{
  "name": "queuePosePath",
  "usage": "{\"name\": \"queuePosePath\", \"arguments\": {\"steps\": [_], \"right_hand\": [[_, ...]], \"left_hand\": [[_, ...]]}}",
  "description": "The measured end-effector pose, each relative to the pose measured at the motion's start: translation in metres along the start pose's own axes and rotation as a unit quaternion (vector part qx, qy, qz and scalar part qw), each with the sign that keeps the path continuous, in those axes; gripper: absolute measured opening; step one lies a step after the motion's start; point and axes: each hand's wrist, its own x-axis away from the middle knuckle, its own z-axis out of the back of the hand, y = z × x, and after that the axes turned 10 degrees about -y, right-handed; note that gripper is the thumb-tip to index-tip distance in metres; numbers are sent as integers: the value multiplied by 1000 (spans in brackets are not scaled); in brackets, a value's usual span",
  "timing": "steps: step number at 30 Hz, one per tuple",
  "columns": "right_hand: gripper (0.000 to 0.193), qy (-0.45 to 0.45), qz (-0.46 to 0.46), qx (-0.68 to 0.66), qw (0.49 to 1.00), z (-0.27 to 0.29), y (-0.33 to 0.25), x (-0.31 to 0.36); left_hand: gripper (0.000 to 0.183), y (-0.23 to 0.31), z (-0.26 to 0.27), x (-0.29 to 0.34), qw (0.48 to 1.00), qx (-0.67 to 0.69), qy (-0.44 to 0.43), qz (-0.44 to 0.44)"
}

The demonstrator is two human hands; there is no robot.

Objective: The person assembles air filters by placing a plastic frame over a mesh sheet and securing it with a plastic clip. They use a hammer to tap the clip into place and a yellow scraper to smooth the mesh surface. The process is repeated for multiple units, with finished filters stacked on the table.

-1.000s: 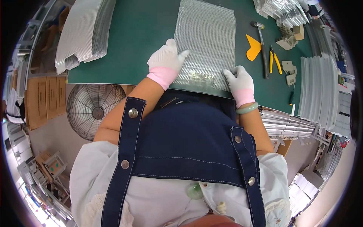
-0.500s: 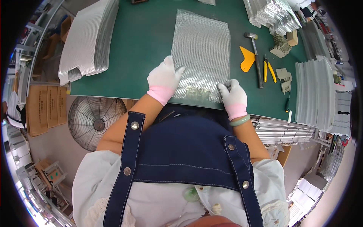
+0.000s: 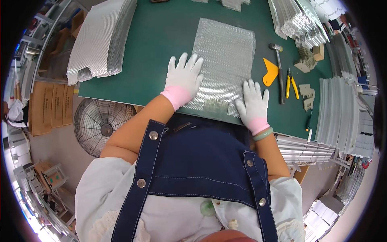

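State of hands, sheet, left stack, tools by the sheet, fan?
Left hand: open, palm down
Right hand: open, palm down
Sheet: lying flat
Left stack: piled, notched near end
Scraper: lying flat
Hammer: lying down
Pliers: handles spread
Fan: can't tell if running

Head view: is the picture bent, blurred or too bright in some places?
Head view: fisheye bending grows toward the dark rim; the sheet shows bright glints; left hand and right hand look fairly sharp; the picture's lower-left edge is washed out.
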Motion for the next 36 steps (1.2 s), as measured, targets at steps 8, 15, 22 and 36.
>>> {"name": "queuePosePath", "arguments": {"steps": [8, 15, 22, 36], "right_hand": [[84, -90, 44, -40, 994, 19, 14, -4], [52, 96, 47, -332, 937, 130, 112, -123], [62, 112, -332, -72, 934, 236, 245, -270], [72, 409, -386, -74, 823, 285, 280, -235]], "left_hand": [[66, -6, 24, 1, 998, 42, -21, -45], [76, -4, 69, -28, 983, -38, -175, -48], [84, 7, 77, -46, 959, -95, -265, -21], [79, 10, 81, -51, 949, -114, -292, -28]]}}
